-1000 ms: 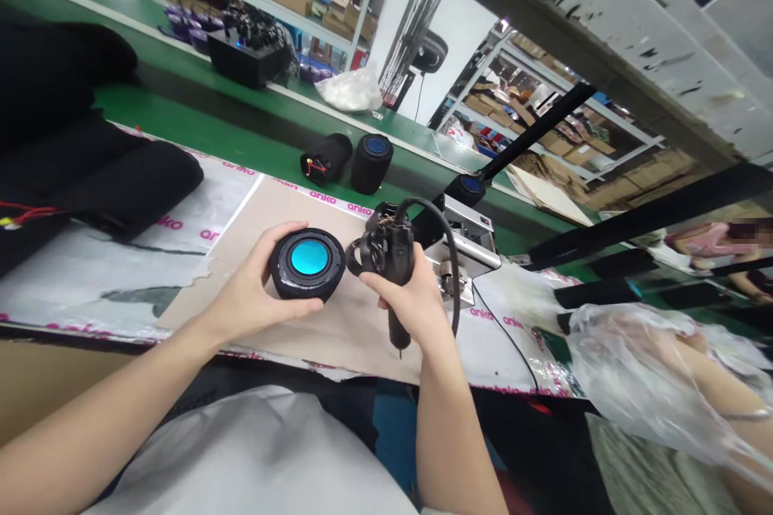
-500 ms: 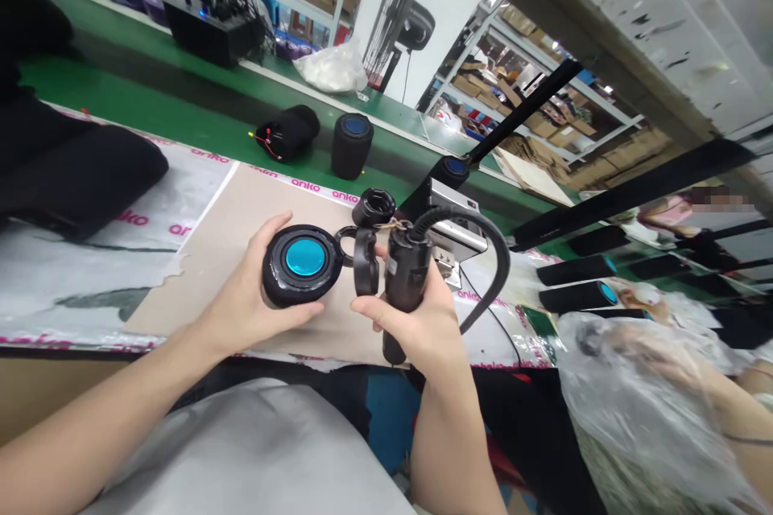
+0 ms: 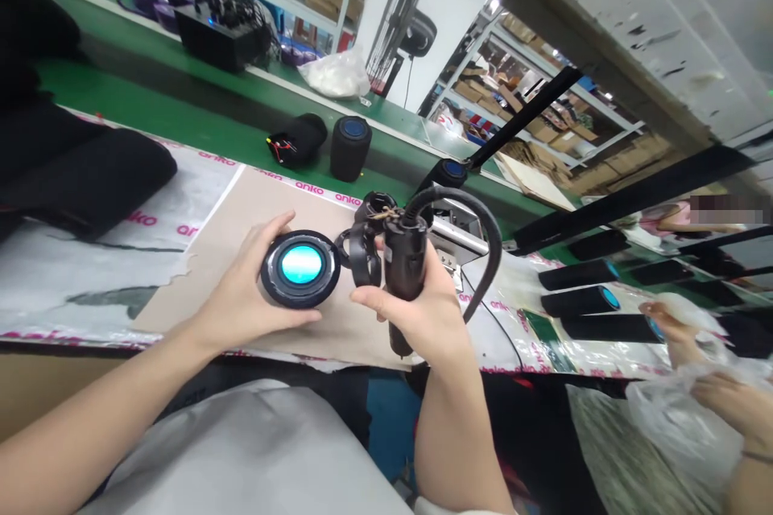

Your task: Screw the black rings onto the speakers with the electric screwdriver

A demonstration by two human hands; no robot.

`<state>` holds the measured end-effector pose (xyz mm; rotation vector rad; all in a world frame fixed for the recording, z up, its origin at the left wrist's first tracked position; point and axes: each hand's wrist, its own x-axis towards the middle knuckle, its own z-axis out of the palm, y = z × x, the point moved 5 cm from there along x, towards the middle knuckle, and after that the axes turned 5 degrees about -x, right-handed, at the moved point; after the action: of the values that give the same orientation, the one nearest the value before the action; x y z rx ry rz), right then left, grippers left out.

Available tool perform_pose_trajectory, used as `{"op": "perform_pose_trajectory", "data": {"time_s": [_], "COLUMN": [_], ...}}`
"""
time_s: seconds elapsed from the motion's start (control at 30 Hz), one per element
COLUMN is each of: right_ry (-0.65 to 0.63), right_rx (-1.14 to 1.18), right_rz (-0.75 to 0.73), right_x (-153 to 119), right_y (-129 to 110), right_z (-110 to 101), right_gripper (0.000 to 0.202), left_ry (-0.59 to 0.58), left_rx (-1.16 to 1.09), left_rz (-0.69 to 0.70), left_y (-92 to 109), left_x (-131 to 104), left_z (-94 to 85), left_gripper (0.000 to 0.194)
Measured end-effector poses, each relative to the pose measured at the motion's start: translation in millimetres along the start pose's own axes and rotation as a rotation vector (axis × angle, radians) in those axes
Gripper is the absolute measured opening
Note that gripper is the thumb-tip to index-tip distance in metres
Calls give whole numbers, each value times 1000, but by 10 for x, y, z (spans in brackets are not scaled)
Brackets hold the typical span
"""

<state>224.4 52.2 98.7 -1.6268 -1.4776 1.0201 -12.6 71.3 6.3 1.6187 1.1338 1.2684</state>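
Observation:
My left hand (image 3: 254, 282) is wrapped around a black cylindrical speaker (image 3: 302, 265), its shiny blue round end turned up toward me. In my right hand (image 3: 423, 306) is a black electric screwdriver (image 3: 403, 261), roughly upright, with a thick cord (image 3: 492, 241) curving from its top. Black plastic rings (image 3: 364, 253) stand between the speaker and the screwdriver, close to my right fingers. Whether those fingers also hold the rings, I cannot tell. Behind them is another black round part (image 3: 378, 205), partly covered.
A brown board (image 3: 223, 249) lies on the printed table wrap. Further back, on the green surface, are an upright speaker (image 3: 351, 149) and a lying one (image 3: 300, 141) with wires. At right, several speakers (image 3: 580, 302) lie near another person's hands (image 3: 725, 394) and a clear plastic bag (image 3: 682, 418).
The speaker's blue end now faces me more directly and looks brighter. The screwdriver and rings have shifted slightly. At right, the other person's hands and plastic bag have moved away to the right.

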Motion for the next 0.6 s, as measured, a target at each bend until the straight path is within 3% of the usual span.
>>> {"op": "perform_pose_trajectory", "data": {"time_s": [0.1, 0.23, 0.33, 0.5, 0.6], "right_ry": [50, 56, 71, 89, 72], "right_rx": [42, 83, 56, -264, -411], "right_rz": [61, 53, -30, -49, -27], "right_x": [-73, -237, -348, -373, -321], "right_y": [105, 145, 77, -79, -164], "right_z": [-56, -105, -131, -21, 81], "right_gripper": [72, 70, 68, 65, 68], "left_ry": [57, -143, -143, -97, -113], "left_rx": [-13, -108, -93, -116, -80], "left_rz": [102, 108, 98, 477, 600], "left_y": [-18, -39, -18, 110, 139], "left_x": [-65, -158, -132, -31, -5], "left_z": [136, 337, 395, 531, 580], "left_gripper": [125, 117, 116, 125, 121]}}
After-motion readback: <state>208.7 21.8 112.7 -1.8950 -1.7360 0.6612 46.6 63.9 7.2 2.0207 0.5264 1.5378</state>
